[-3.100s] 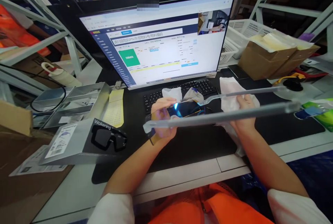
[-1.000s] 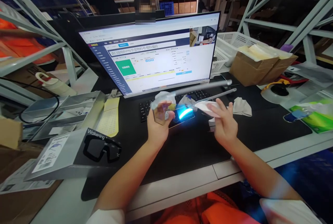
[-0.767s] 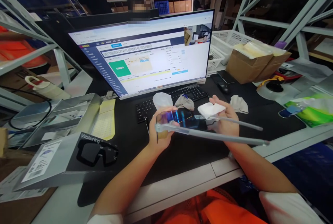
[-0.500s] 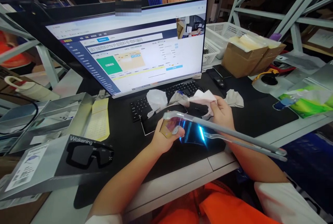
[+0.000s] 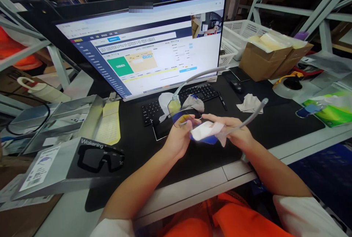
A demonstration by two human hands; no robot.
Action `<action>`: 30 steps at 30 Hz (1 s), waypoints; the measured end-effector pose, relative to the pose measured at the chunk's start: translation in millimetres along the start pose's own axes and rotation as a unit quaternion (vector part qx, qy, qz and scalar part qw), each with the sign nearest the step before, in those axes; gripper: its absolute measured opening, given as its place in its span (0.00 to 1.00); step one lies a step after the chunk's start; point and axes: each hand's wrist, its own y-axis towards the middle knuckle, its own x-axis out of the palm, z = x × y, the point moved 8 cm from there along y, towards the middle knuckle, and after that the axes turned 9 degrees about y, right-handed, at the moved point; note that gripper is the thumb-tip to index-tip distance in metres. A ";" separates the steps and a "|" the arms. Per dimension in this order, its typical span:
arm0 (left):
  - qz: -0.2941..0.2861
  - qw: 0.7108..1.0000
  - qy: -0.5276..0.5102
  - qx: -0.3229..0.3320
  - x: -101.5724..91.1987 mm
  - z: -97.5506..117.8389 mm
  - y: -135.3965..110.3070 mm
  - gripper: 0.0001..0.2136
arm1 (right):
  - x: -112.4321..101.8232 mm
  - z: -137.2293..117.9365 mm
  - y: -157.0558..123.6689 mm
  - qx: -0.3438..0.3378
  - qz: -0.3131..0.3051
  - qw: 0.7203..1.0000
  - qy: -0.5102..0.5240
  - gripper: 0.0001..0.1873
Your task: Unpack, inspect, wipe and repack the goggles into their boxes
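Observation:
My left hand (image 5: pixel 178 139) grips a pair of sunglasses (image 5: pixel 173 111) by one side of the lens, thumb on top. The sunglasses have a tinted, mirrored lens and pale grey temples, one reaching up past the keyboard and the other over my right wrist. In my right hand (image 5: pixel 238 130) is a white wiping cloth (image 5: pixel 205 131), pressed against the lens, its fingertips near the left ones. Part of the lens is hidden by the cloth and hands. Crumpled cloths (image 5: pixel 194 103) lie behind, by the keyboard (image 5: pixel 203 92), and another cloth (image 5: pixel 250 104) lies to the right.
A monitor (image 5: pixel 162 53) stands at the back. On the left are a grey "Wakening" eyewear box (image 5: pixel 68 171), a divided tray (image 5: pixel 68 119) and a yellow label sheet (image 5: pixel 110 123). Right hold a mouse (image 5: pixel 236 86), cardboard box (image 5: pixel 264 61), tape roll (image 5: pixel 288 84) and green packet (image 5: pixel 330 108).
The sunglasses have turned over, their temples now pointing up and away instead of toward me at the right. My right hand has brought the cloth down onto the lens.

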 end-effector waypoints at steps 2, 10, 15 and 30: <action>0.032 0.999 0.011 0.033 -8.2 9.0 3.2 0.24 | -31.0 -6.2 5.5 -0.047 0.127 0.990 0.040 0.09; 0.071 0.864 0.381 0.323 -6.8 71.4 -24.3 0.16 | -62.8 -61.2 -46.5 -0.286 0.351 0.887 0.093 0.13; 0.048 0.742 0.508 0.435 24.7 73.9 -49.9 0.13 | 2.6 -1.6 -72.0 -0.085 0.328 0.926 0.165 0.13; 0.037 0.553 0.698 0.454 52.8 58.0 -67.4 0.13 | 64.1 21.1 -75.5 -0.009 0.209 0.958 0.196 0.23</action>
